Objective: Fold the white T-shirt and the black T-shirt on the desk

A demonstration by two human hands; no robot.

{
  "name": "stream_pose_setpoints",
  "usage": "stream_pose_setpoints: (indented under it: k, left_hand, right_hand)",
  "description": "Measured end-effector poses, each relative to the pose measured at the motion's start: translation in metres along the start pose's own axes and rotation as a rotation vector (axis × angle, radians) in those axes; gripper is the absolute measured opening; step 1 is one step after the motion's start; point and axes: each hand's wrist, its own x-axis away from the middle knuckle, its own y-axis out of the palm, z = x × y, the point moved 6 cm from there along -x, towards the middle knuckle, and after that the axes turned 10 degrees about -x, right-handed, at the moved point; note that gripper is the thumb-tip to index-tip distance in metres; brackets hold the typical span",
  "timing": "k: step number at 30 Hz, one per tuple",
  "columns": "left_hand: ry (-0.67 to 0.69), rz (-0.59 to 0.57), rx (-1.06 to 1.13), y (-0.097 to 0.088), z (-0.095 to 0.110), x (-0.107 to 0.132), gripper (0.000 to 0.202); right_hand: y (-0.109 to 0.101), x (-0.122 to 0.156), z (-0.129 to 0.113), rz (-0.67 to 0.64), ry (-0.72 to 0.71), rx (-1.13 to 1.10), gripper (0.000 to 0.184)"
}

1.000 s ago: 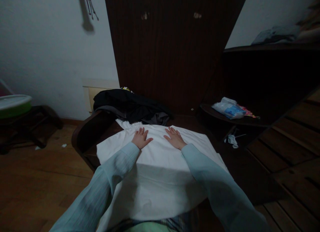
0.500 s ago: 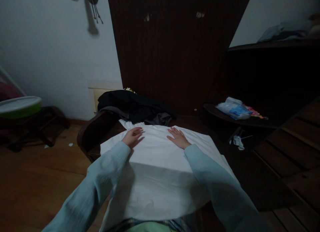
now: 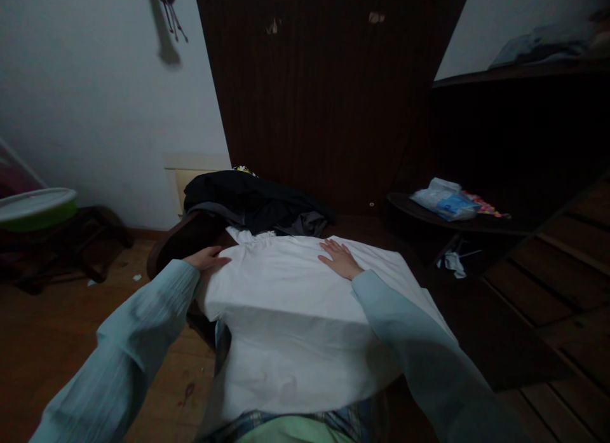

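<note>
A large white cloth [image 3: 286, 284], possibly a garment, lies spread in front of me over a dark wooden seat, its near part hanging down toward my lap. My right hand [image 3: 340, 260] rests flat on its far right part, fingers apart. At the cloth's left edge, my left hand [image 3: 208, 258] has its thumb and fingers around the border; the fingertips are partly hidden. Behind the cloth's far edge a bunched white piece [image 3: 250, 236] sticks out. Just beyond lies a heap of black and grey clothing [image 3: 257, 201].
The seat's curved dark armrest [image 3: 166, 243] stands at the left. A corner shelf [image 3: 505, 225] on the right holds a plastic packet [image 3: 447, 200]. On the far left, a green basin with a whitish top [image 3: 40, 208] sits on a dark stool [image 3: 90, 236]. A dark panel [image 3: 324, 100] rises behind.
My left hand has moved left from the cloth's upper middle to its left edge, where the cloth is now drawn in and creased. The right hand stays flat in place. The view shifted slightly.
</note>
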Motion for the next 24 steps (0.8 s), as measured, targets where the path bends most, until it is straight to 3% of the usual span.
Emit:
stream_pose_setpoints:
  k: [5, 15, 21, 24]
  left_hand:
    - [-0.038, -0.029, 0.438, 0.005, 0.007, 0.011, 0.033]
    - [-0.012, -0.258, 0.557, 0.01, 0.012, 0.014, 0.026]
    - [0.117, -0.125, 0.723, 0.006, 0.032, 0.015, 0.014]
    - [0.097, -0.05, 0.638, 0.0, 0.026, 0.007, 0.015]
  right_hand:
    - [-0.002, 0.001, -0.002, -0.006, 0.011, -0.002, 0.057]
    - [0.0, 0.001, 0.0, 0.009, -0.006, 0.005, 0.055]
    - [0.0, 0.0, 0.0, -0.001, -0.002, 0.006, 0.056]
    - [-0.001, 0.0, 0.001, -0.007, 0.001, 0.004, 0.056]
